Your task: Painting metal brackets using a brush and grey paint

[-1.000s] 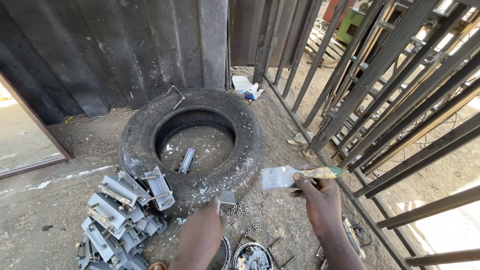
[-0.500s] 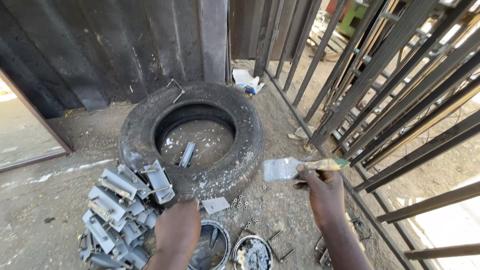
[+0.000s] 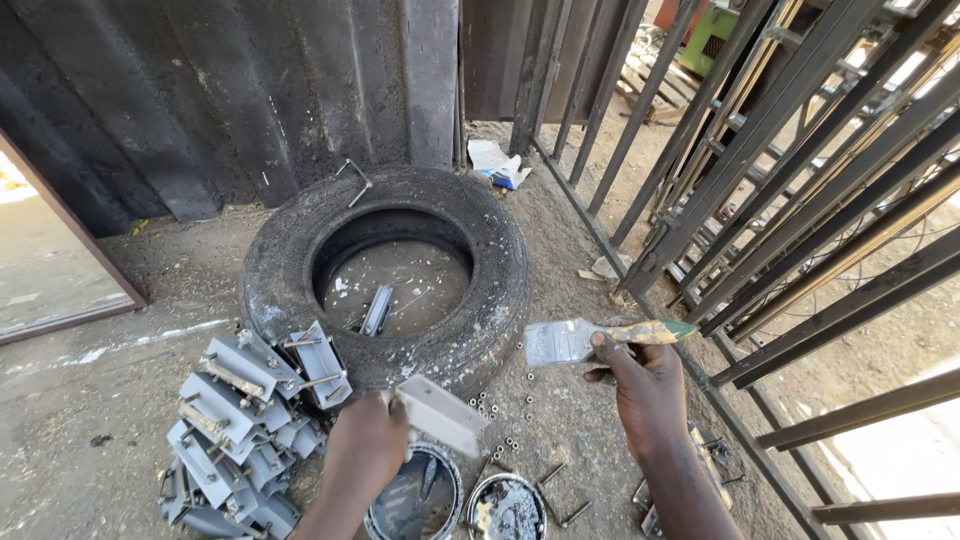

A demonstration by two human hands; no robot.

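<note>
Dirt floor point(image 3: 90, 420): my left hand point(image 3: 365, 450) grips bracket point(image 3: 440, 412), right hand point(image 3: 645, 385) clasps brush point(image 3: 570, 342); paint may drip.

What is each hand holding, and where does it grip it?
The right hand holds a paintbrush by its handle. The left hand holds a grey metal bracket by one end.
</note>
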